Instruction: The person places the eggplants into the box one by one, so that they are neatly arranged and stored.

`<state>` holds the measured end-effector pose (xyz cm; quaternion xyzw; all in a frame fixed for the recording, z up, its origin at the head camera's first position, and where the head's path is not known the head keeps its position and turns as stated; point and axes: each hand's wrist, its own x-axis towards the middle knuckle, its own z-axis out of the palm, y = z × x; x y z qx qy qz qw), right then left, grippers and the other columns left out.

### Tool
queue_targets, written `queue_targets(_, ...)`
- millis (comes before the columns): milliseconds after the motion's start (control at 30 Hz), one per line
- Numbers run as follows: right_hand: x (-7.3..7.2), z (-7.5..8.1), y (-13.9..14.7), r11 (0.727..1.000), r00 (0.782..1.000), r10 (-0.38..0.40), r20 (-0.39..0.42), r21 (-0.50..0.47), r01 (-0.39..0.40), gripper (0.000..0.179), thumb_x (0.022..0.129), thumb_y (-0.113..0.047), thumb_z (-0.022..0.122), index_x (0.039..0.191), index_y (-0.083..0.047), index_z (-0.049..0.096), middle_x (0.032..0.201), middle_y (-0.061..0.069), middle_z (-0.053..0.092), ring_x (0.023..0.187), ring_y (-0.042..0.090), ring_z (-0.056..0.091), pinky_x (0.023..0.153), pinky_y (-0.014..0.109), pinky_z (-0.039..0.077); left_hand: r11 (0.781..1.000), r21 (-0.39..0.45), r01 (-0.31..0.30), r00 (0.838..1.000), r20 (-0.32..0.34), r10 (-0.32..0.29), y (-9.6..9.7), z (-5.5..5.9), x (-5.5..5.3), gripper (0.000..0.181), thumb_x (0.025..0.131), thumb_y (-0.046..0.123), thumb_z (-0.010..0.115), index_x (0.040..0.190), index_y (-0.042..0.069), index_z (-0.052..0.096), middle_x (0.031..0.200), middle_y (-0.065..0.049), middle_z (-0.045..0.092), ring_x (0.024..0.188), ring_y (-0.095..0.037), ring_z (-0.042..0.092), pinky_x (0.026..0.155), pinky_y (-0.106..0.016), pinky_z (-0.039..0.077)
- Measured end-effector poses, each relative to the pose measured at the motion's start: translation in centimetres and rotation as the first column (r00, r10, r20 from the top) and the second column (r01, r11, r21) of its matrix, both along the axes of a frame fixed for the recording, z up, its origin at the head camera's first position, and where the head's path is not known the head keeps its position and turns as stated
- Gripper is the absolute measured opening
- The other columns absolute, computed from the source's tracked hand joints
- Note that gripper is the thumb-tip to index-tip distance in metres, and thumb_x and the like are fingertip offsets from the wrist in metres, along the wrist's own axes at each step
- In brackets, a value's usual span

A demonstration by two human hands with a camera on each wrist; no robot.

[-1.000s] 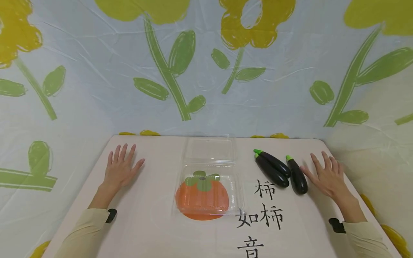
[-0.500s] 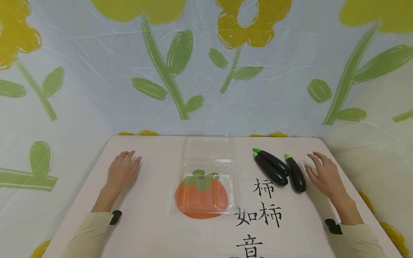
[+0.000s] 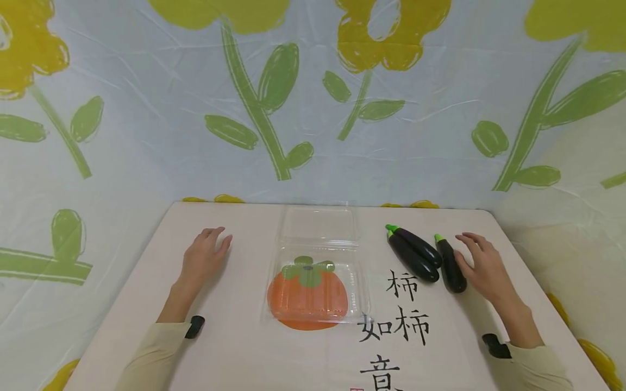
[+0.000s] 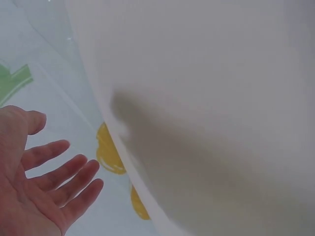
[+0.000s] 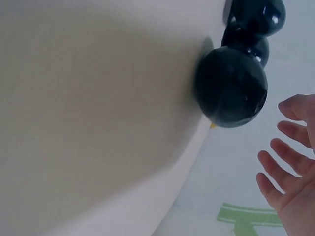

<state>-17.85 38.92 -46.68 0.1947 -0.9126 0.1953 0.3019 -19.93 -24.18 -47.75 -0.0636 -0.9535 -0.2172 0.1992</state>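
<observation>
Three dark purple eggplants with green stems lie on the right of the table; two lie side by side, and the third eggplant (image 3: 451,266) is nearest my right hand (image 3: 484,267). That hand hovers just right of it, fingers loosely bent and holding nothing; in the right wrist view the eggplant's round end (image 5: 231,87) shows beside the spread fingers (image 5: 278,172). On the left, my left hand (image 3: 202,258) hangs over the table with relaxed, empty fingers. Between the hands stands a clear plastic clamshell box (image 3: 361,282), its lid (image 3: 320,224) folded back away from me.
The pale table mat (image 3: 244,347) carries a printed orange persimmon (image 3: 308,298) under the box and black written characters (image 3: 411,326) to its right. A flower-patterned cloth (image 3: 415,152) rises behind the table's far edge and at both sides.
Both hands have lifted from flat, spread poses and their fingers have bent. The left hand has moved to the right, and the right hand leftward, close to the nearest eggplant.
</observation>
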Motion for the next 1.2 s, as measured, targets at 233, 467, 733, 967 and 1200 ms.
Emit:
queue_targets(233, 0.2, 0.2, -1.4, 0.999, 0.999, 0.035, 0.012, -0.025, -0.034, 0.043, 0.079, 0.013, 0.074, 0.12, 0.012, 0.062, 0.119, 0.033, 0.059, 0.108, 0.054, 0.055, 0.087, 0.065, 0.043, 0.998, 0.048, 0.029, 1.0, 0.003, -0.029, 1.7, 0.1, -0.1, 0.035, 0.101, 0.019, 0.066, 0.126, -0.006, 0.066, 0.119, -0.028, 0.065, 0.111, -0.045, 0.064, 0.089, -0.06, 0.056)
queue_targets(467, 0.4, 0.3, -2.9, 0.997, 0.997, 0.06, 0.04, -0.049, -0.058, 0.042, 0.082, 0.012, 0.074, 0.123, 0.013, 0.062, 0.122, 0.031, 0.058, 0.11, 0.051, 0.054, 0.088, 0.062, 0.043, 0.994, 0.098, 0.054, 0.997, 0.05, -0.059, 3.2, 0.3, 0.0, 0.038, 0.102, 0.022, 0.065, 0.128, -0.005, 0.066, 0.12, -0.026, 0.066, 0.099, -0.038, 0.069, 0.084, -0.056, 0.059)
queue_targets(733, 0.7, 0.3, -4.6, 0.997, 0.991, 0.072, 0.111, -0.046, -0.067, 0.041, 0.086, 0.008, 0.073, 0.125, 0.012, 0.062, 0.127, 0.032, 0.057, 0.115, 0.05, 0.053, 0.089, 0.062, 0.045, 0.987, 0.151, 0.06, 0.989, 0.123, -0.079, 5.4, 0.4, 0.4, 0.04, 0.103, 0.026, 0.064, 0.132, -0.002, 0.065, 0.12, -0.021, 0.066, 0.091, -0.03, 0.068, 0.078, -0.049, 0.061)
queue_targets(967, 0.8, -0.1, -5.9, 0.993, 0.987, 0.105, 0.12, -0.061, -0.098, 0.041, 0.084, 0.008, 0.075, 0.123, 0.01, 0.063, 0.127, 0.031, 0.057, 0.119, 0.051, 0.051, 0.091, 0.065, 0.045, 0.974, 0.203, 0.1, 0.986, 0.111, -0.125, 7.1, 0.0, 0.6, 0.039, 0.101, 0.022, 0.068, 0.131, -0.002, 0.066, 0.101, -0.015, 0.066, 0.077, -0.022, 0.058, 0.067, -0.037, 0.053)
queue_targets(1200, 1.0, -0.5, -7.0, 0.991, 0.984, 0.129, 0.119, -0.044, -0.125, 0.042, 0.083, 0.008, 0.077, 0.124, 0.008, 0.064, 0.127, 0.029, 0.058, 0.116, 0.048, 0.054, 0.09, 0.062, 0.047, 0.945, 0.284, 0.163, 0.972, 0.116, -0.203, 8.2, -0.4, 0.7, 0.038, 0.1, 0.019, 0.068, 0.132, -0.003, 0.065, 0.112, -0.019, 0.068, 0.073, -0.017, 0.056, 0.066, -0.03, 0.052)
